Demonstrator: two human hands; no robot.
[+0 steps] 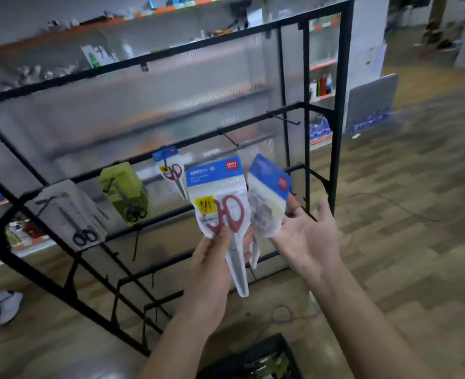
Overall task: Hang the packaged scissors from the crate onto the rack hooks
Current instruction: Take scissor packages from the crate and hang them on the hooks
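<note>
crate (pixel 280 344) at bottom edge, between the forearms. left hand (pixel 212 258) pinches red-handled scissors pack (pixel 220 212) at its middle, thumb in front, pack upright. right hand (pixel 308 236) spread, palm up, fingers at second pack (pixel 266 198) just beside the first; whether it carries it, cannot tell. beyond: rack (pixel 342 105), matching pack (pixel 171 170) on a hook.

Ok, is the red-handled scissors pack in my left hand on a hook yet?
Not hung. The left hand grips the red-handled scissors pack by its lower half, in front of the rack, on no hook.
</note>
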